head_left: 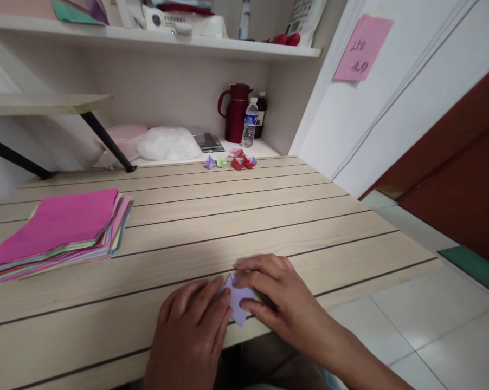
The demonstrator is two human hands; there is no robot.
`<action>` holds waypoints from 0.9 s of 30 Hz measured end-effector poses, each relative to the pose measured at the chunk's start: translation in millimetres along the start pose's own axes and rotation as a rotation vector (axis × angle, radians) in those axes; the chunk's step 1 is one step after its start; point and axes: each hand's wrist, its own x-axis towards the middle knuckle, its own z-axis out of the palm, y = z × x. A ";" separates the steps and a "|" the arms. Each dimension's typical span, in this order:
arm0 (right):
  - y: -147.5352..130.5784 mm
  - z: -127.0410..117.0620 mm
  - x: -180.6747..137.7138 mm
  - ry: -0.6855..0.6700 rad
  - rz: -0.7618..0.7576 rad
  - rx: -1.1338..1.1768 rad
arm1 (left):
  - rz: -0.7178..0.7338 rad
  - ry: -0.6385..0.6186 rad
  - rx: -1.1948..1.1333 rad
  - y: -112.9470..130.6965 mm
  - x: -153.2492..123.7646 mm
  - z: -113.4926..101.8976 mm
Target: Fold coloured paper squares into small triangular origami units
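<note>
Both hands meet at the near edge of the surface [269,216], backs up and wrists angled inward from below. The left hand [191,325] lies palm down with its fingers close together, the fingertips pinning the left side of a small folded lilac paper [238,304]. The right hand [274,297] comes in from the right on a bare forearm, its fingers bent over the top and right side of the same paper and holding it down, so only the middle and a lower point of it show between the two hands. Well to the left rests a fanned stack of coloured sheets [57,233], magenta on top. Along the far edge sits a row of small folded paper pieces [230,161]. Behind them, in the recess under a shelf [212,49], stand a dark red jug [236,111] and a water bottle [250,122].
</note>
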 end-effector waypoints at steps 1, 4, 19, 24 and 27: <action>0.7 0.0 -0.8 0.007 -0.014 -0.009 | 0.032 -0.011 0.017 -1.8 -0.5 0.0; 1.5 1.4 -2.1 0.010 -0.068 -0.100 | 0.118 -0.052 0.072 -9.6 -3.7 1.5; -5.7 -4.4 -1.2 -0.107 -0.046 -0.208 | 0.220 0.066 0.080 0.5 -30.8 4.2; -5.8 -3.9 -2.0 -0.108 -0.055 -0.202 | 0.242 0.039 -0.023 -16.2 -22.2 -10.8; -6.0 -3.9 -2.1 -0.084 -0.061 -0.200 | 0.107 0.102 0.056 -18.3 -3.5 -18.0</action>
